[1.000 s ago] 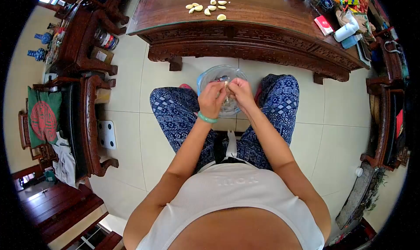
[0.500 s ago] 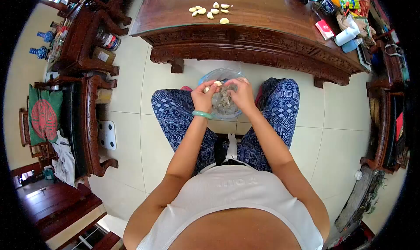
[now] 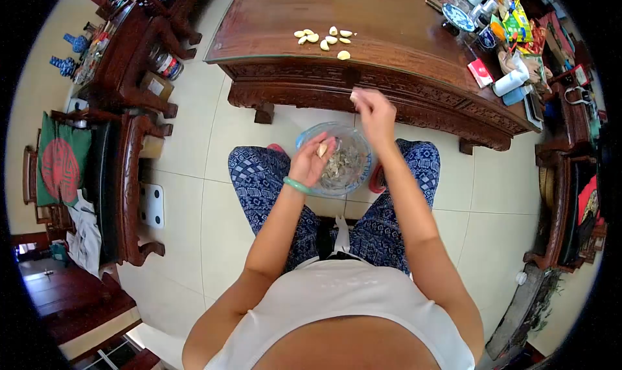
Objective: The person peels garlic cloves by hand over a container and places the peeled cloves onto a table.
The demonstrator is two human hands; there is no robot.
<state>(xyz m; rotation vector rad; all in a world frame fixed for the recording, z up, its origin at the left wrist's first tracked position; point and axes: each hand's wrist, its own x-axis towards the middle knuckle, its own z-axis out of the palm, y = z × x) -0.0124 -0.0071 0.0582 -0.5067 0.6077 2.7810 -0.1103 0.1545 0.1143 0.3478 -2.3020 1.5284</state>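
Observation:
My left hand [image 3: 310, 161], palm up with a green bangle at its wrist, cradles a garlic clove [image 3: 322, 150] in its fingers. It is over the left side of a clear round bin [image 3: 365, 159] standing between my feet, with papery garlic skins [image 3: 350, 159] inside. Raised to the right above the bin, near the table's front edge, my right hand [image 3: 378, 116] pinches a small pale peeled garlic clove [image 3: 354, 97] at its fingertips. Several peeled garlic cloves [image 3: 324, 45] lie in a loose group on the wooden table.
The carved dark table [image 3: 272, 36] spans the front. At its right end are a white bottle [image 3: 510, 83], a red-and-white packet [image 3: 480, 72] and a blue-and-white dish [image 3: 458, 17]. Wooden chairs stand on both sides. A white scale [image 3: 151, 205] is on the tiled floor at left.
My right hand has left the bin and moved forward and up toward the table with a peeled clove. The left hand has turned palm up, showing its clove. The view has tilted slightly.

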